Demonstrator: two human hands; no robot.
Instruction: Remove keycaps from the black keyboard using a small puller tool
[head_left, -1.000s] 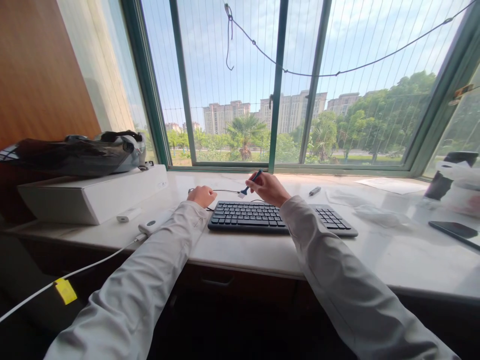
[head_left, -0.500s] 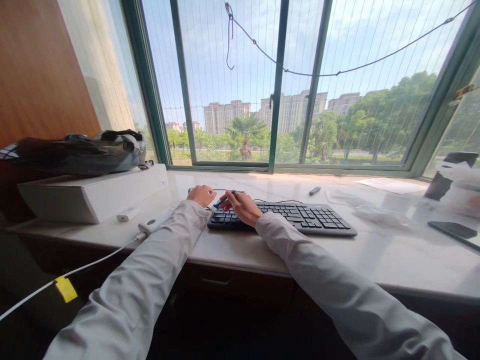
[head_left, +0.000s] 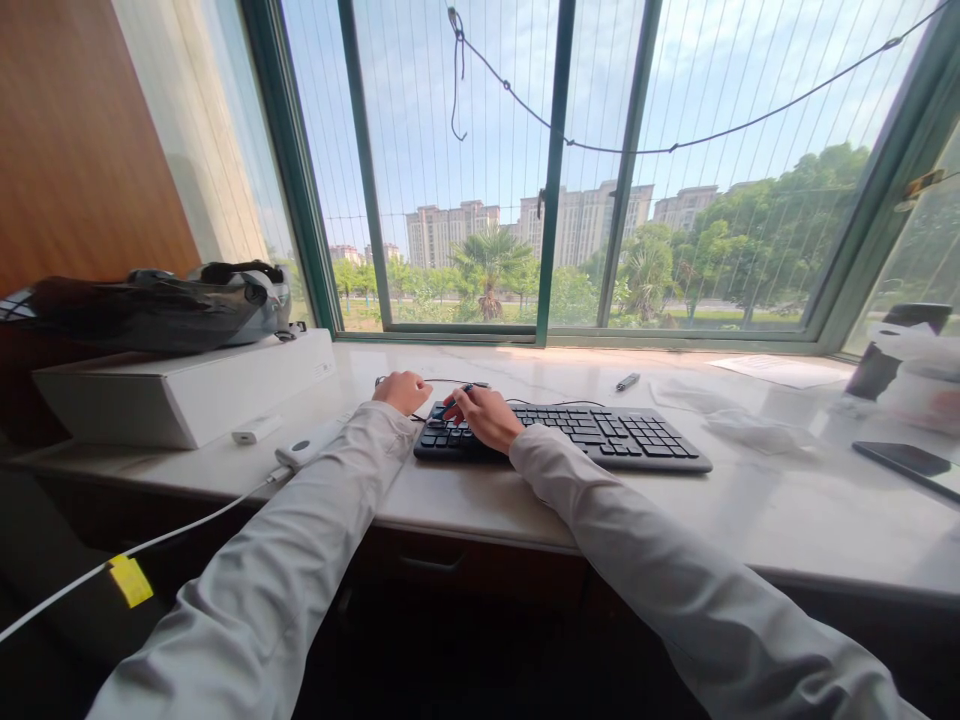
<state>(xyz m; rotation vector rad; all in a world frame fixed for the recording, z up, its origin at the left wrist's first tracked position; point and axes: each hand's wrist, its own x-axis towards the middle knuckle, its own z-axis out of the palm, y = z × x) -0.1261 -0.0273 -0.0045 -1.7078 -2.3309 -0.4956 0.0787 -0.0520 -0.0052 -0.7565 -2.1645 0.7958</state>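
Observation:
A black keyboard [head_left: 600, 435] lies on the pale desk top, its left end between my hands. My right hand [head_left: 484, 415] is over its left part, fingers closed around a slim dark-blue tool [head_left: 448, 408]. The tool slants down to the left toward the keys; its exact kind is too small to tell. Just beyond the keyboard's left corner, my left hand [head_left: 403, 392] is closed with its back toward me. Its curled fingers hide whatever may be in them. A thin black cable [head_left: 446, 380] runs behind both hands.
To the left, a white box [head_left: 187, 390] carries a dark bag [head_left: 150, 310]. A white device [head_left: 300, 450] with a cord lies near my left forearm. A small grey stick [head_left: 628, 382], clear plastic wrap [head_left: 757, 430], paper [head_left: 776, 372] and a phone [head_left: 907, 460] lie to the right.
The blue tool in my right hand has tilted and shifted slightly, its lower end nearer the keys. My left hand has hardly moved.

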